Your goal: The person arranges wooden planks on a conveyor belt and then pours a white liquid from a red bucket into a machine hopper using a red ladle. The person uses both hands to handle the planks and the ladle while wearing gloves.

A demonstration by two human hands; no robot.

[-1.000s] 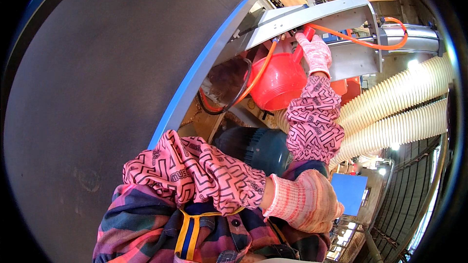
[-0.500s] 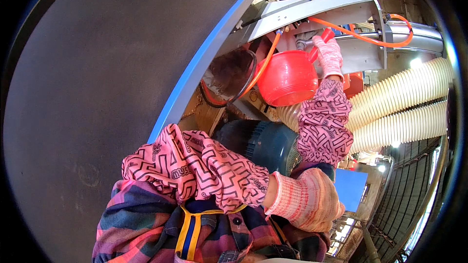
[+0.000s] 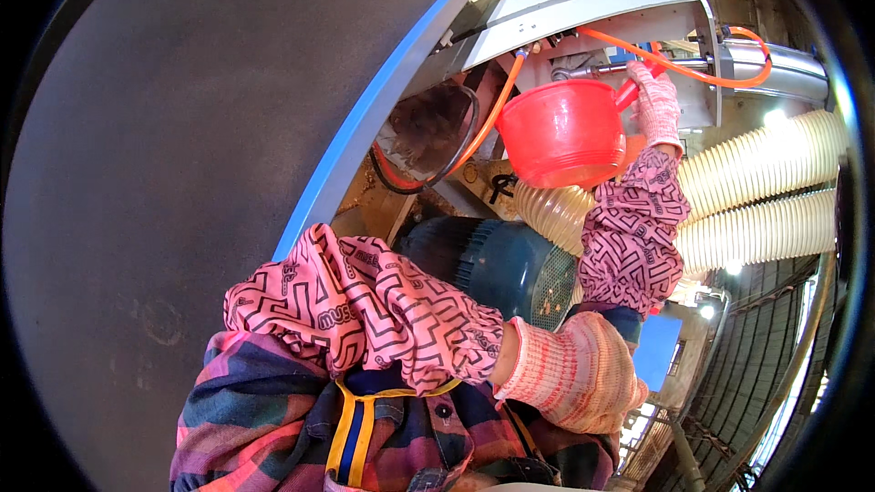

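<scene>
A red plastic dipper (image 3: 561, 137) hangs over the side of a machine, its round bowl facing me from outside; what is in it cannot be seen. My right hand (image 3: 654, 107), in a pink-and-white knit glove, is closed around the dipper's handle (image 3: 629, 94). Beside it runs a metal rod (image 3: 597, 68) in the machine's frame. My left hand (image 3: 579, 375), gloved the same way, is bent in front of my chest near my right upper arm. Its fingers curl away from view, and whatever they hold is hidden.
A wide dark grey surface (image 3: 200, 128) with a blue edge (image 3: 378, 91) fills the left. Orange air hose (image 3: 497, 118) and black cable (image 3: 474, 128) loop near the dipper. Below sits a dark blue motor (image 3: 510, 264); ribbed translucent hoses (image 3: 766, 164) lie at the right.
My right hand has carried the dipper to the right and slightly up, uncovering more of the rod and the motor. My left hand has barely moved.
</scene>
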